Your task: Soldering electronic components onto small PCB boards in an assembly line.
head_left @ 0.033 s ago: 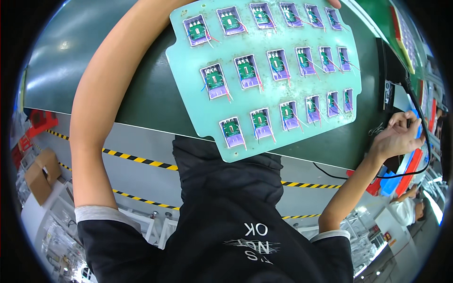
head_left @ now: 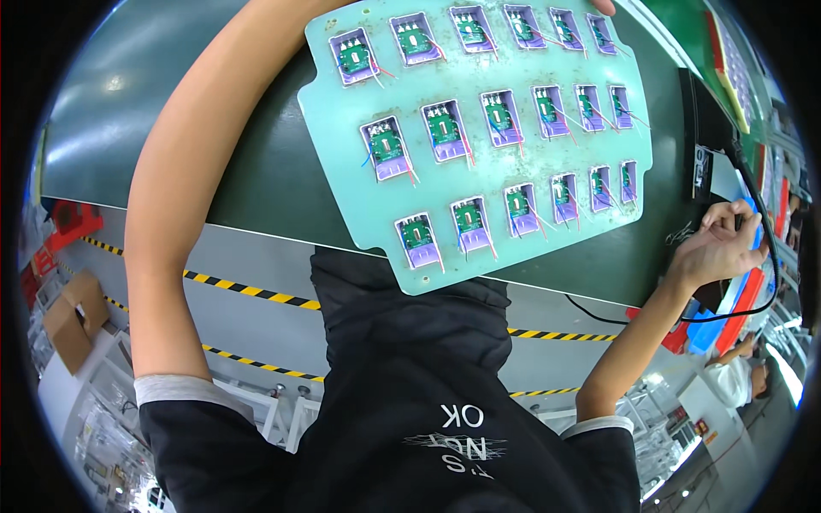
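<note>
A large pale green tray (head_left: 342,162) stands tilted over the table, its near edge reaching past the table edge. Rows of rectangular openings hold purple housings (head_left: 422,256) with small green circuit boards (head_left: 445,126) and thin red, white and blue wires. My left arm curves around the tray's left side and passes behind it. Only a fingertip of my left hand (head_left: 604,7) shows, hooked at the far edge; the rest is hidden. My right hand (head_left: 723,248) is off the tray to the right, fingers curled together beside a black cable; what they hold, if anything, is hidden.
The dark green table (head_left: 265,188) runs beneath the tray. Loose thin wires (head_left: 681,232) lie near my right hand. A black cable (head_left: 774,256) loops at the right, by red and blue bins (head_left: 708,329). Another person (head_left: 734,376) is at the far right; a cardboard box (head_left: 73,321) sits left.
</note>
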Motion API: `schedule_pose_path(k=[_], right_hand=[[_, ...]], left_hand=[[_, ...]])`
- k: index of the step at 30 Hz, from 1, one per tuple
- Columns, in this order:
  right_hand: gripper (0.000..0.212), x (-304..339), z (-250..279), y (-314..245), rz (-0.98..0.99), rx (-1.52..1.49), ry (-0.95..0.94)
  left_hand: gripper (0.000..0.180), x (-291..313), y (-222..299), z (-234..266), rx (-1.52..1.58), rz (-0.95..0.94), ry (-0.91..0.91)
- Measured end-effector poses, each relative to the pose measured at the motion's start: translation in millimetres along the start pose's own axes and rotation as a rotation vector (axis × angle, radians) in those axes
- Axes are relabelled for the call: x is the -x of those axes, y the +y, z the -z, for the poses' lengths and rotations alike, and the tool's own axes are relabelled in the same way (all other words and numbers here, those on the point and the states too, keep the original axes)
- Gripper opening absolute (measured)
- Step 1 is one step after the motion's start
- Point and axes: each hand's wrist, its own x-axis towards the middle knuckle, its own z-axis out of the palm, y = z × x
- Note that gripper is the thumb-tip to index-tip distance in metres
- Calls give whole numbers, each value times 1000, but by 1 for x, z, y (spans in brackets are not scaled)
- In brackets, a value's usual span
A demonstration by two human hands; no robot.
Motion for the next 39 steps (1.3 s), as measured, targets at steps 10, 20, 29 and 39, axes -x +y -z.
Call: schedule_pose_path(k=[10, 20, 29, 39], right_hand=[[24, 1, -9, -2, -31, -29, 22], [24, 2, -4, -1, -33, -20, 11], [19, 2, -5, 3, -13, 7, 42], [21, 1, -14, 3, -21, -38, 15]], left_hand=[[45, 3, 3, 2, 0, 15, 30], [46, -5, -7, 0, 60, 5, -7], [46, -4, -9, 2, 37, -26, -20], [46, 6, 1, 3, 50, 45, 38]])
